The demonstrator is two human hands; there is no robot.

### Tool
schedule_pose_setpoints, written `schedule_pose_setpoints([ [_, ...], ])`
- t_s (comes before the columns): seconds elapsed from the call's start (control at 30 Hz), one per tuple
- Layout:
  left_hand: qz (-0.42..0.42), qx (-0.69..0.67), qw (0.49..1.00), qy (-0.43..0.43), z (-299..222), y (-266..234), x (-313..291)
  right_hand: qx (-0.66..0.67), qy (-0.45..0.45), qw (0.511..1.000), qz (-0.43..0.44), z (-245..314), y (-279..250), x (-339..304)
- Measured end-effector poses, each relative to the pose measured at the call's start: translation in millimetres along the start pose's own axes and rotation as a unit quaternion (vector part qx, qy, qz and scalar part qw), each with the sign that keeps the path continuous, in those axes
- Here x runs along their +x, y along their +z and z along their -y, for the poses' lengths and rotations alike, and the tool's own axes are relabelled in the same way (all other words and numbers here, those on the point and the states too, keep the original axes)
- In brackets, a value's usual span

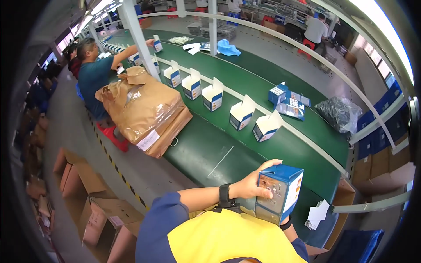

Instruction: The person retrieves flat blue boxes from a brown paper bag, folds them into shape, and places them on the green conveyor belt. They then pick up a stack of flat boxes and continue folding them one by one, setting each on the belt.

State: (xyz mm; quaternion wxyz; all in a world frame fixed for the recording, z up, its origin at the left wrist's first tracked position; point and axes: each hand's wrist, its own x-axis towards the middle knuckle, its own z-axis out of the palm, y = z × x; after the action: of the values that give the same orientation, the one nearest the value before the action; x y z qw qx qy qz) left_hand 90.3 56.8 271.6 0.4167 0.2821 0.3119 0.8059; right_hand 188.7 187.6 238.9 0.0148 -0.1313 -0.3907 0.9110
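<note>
My left hand (254,184) is closed round a blue printed carton (280,188), with the thumb on its near face and the fingers over the top edge. The carton is held close to my body above the belt's near end. My right hand (285,219) is at the carton's lower end, its fingers hidden behind it. Beyond my hands, several open blue-and-white cartons (241,115) stand in a row on the green conveyor belt (206,151), their white flaps up. Near my right wrist lies a small stack of white papers (316,215).
A large brown paper-wrapped bundle (149,114) sits on the belt's left edge. Flattened blue cartons (291,105) and a dark plastic bag (340,114) lie across a rail. Open cardboard boxes (96,197) stand on the floor at left. A co-worker (94,72) reaches over the far belt.
</note>
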Motion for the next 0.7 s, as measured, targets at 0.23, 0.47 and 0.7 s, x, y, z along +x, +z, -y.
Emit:
schedule_pose_setpoints([
  [0.23,0.015,0.423,0.891,0.166,-26,-15,9,-0.102,0.028,0.994,-0.013,17,-55,18],
  [0.47,0.129,0.7,0.604,0.357,-33,-28,11,-0.043,0.083,0.994,0.05,34,-65,25],
  [0.7,0.211,0.756,0.513,0.346,-7,-73,14,-0.037,0.127,0.988,0.08,35,-99,75],
])
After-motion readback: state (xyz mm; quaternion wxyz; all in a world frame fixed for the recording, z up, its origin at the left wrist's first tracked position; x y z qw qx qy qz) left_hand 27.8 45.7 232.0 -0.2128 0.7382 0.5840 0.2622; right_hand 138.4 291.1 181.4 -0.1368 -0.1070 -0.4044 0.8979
